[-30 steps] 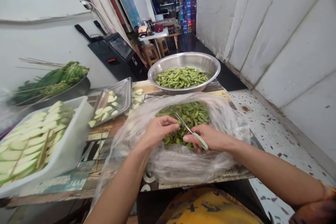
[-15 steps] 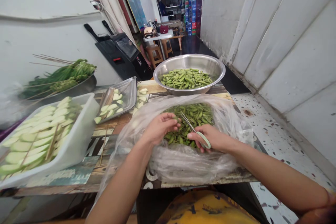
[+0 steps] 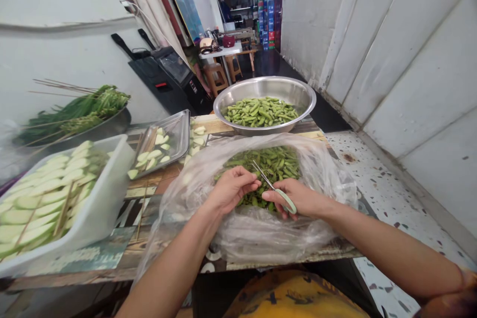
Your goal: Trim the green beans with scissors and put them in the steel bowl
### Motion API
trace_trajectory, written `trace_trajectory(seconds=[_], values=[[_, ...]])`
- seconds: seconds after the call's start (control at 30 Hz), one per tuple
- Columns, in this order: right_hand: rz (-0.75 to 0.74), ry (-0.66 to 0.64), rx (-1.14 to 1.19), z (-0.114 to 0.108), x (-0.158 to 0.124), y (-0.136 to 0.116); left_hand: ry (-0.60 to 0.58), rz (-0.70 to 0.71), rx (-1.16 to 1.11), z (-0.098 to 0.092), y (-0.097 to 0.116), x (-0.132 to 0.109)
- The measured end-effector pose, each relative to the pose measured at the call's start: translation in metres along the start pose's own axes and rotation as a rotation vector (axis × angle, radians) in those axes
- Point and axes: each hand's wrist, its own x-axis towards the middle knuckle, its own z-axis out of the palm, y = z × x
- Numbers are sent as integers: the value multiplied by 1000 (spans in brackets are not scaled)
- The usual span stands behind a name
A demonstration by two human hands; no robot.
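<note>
My right hand (image 3: 288,198) is closed round the pale green handles of a pair of scissors (image 3: 267,179), its blades tipped up and to the left. Just left of the blades, my left hand (image 3: 236,186) pinches thumb and fingers together; whatever lies between the fingertips is too small to make out. Both hands are over a clear plastic bag (image 3: 276,236), opened wide on the table. Inside it lies a heap of green soybean pods (image 3: 280,161). Beyond the bag stands a wide steel basin (image 3: 306,109) holding more green pods (image 3: 261,112).
On the left, a white plastic tub (image 3: 108,194) holds skewered pale green slices (image 3: 48,191). Behind it are a metal tray (image 3: 182,134) with cut pieces and sticks, and a bowl of skewered leafy greens (image 3: 82,109). The patterned table's (image 3: 149,228) front edge is close to my body.
The view has shifted slightly, so most things sit a little further left. My left fingers have drawn into a tighter pinch, and the scissors remain in my right hand.
</note>
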Motion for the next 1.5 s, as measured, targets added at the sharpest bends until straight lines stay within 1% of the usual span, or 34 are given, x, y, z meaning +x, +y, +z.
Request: trace_trajectory(seconds=[0.13,0.17,0.27,0.33,0.37,0.43,0.5,0.57,0.63,0.7,0.73,0.8,0.87,0.93,1.0,1.03,1.1,1.17,1.23,1.33,1.5], values=[[-10,74,20,-3,0,-1,-8,16,7,-4,4,0],[-3,92,28,-4,0,-1,7,34,-10,-6,6,0],[15,130,43,-11,2,-1,105,81,-61,-11,13,2],[10,148,50,-14,4,-1,143,111,-24,-16,16,4],[5,153,55,-15,4,0,156,135,33,-19,17,5],[3,153,55,-16,5,0,168,216,253,-26,19,4],[-3,139,49,-16,5,0,135,276,596,-33,21,2],[-4,126,32,-15,4,-1,81,285,953,-40,22,-2],[14,120,9,-15,2,-2,100,275,1225,-44,23,-5],[32,115,-7,-14,2,-3,145,283,1414,-47,23,-7],[31,110,-9,-14,2,-3,140,290,1478,-48,23,-6],[17,93,-8,-14,2,-2,63,294,1546,-49,21,-5],[2,75,-6,-13,3,0,19,323,1553,-49,21,-2],[-7,52,-1,-13,2,1,20,403,1487,-46,21,-2],[-12,19,8,-12,1,1,44,466,1324,-41,22,-2],[-14,1,5,-11,0,0,54,462,1218,-37,22,-3],[-15,-27,-21,-10,-3,-2,67,393,1022,-29,21,-5],[-22,-44,-52,-10,-4,-4,65,319,892,-22,18,-6],[-31,-52,-67,-9,-5,-4,47,281,817,-18,14,-6],[-48,-45,-69,-9,-3,-1,8,228,734,-17,9,-5],[-82,24,-68,-9,-1,2,-72,85,549,-18,6,-3]])
